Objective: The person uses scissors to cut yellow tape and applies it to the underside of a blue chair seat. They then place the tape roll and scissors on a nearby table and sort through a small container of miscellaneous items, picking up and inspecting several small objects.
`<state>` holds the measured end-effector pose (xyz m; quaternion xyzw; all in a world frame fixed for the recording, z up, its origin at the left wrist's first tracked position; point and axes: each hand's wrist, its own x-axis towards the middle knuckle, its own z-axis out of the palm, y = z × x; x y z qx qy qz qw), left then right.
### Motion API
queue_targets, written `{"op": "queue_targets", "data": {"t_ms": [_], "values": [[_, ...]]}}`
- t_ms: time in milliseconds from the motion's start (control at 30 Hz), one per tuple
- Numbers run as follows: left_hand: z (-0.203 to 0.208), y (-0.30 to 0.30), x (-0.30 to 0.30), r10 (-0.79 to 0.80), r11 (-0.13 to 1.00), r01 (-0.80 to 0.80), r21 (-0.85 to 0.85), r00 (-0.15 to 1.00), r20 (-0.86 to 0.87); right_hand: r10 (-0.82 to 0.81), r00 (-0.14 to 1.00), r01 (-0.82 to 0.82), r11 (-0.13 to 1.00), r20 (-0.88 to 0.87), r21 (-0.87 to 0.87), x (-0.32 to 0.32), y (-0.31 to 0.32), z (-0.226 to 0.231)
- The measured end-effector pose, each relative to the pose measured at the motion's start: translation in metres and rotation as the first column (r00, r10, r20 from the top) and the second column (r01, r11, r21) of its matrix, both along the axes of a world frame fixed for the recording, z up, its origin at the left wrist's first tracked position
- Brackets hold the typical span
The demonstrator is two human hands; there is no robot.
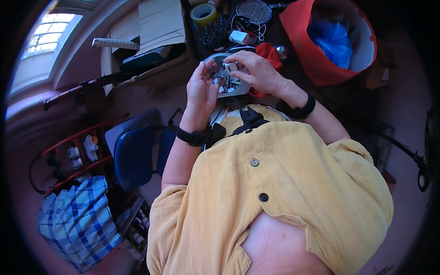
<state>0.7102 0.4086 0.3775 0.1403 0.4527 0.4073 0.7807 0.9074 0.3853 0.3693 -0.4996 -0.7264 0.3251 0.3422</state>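
Note:
A grey container (244, 88) with rounded corners stands near the table's front edge, with several small mixed items in it, some like batteries (232, 84). At its left side my left hand (201, 89) is raised, palm turned inward, its fingers loosely curved and holding nothing I can see. From the right my right hand (261, 75) reaches over the container. Its thumb and fingers close around a small white block (230, 67) that looks like a plug adapter. My fingers hide part of the block and the contents beneath.
Left of the container sits an open cardboard box (162, 20). Behind are a tape roll (204, 14), a dark tangle (216, 33) and a white charger (239, 37) with cable. A red bag (298, 43) stands right, a blue chair (133, 160) lower left.

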Motion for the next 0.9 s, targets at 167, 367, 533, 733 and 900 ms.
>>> {"op": "queue_targets", "data": {"t_ms": [167,367,533,733,900], "values": [[0.011,0.001,-0.001,-0.021,0.999,0.027,0.046,0.991,-0.129,0.011,1.000,-0.011,1.000,0.006,-0.019,0.000,0.003,-0.003],[0.015,0.006,-0.019,-0.114,0.960,0.154,0.233,0.978,-0.176,0.036,0.987,-0.052,0.994,0.158,0.096,-0.003,0.010,-0.002],[0.007,0.013,-0.038,-0.174,0.921,0.255,0.296,0.946,-0.274,0.121,0.879,-0.186,0.977,0.461,0.099,-0.015,0.018,0.004],[-0.005,0.020,-0.046,-0.162,0.930,0.227,0.290,0.959,-0.232,0.281,0.630,-0.433,0.901,0.724,0.028,-0.041,0.037,0.002],[-0.017,0.021,-0.049,-0.142,0.927,0.197,0.318,0.972,-0.188,0.521,0.467,-0.544,0.806,0.714,-0.232,-0.059,0.053,-0.034]]}}
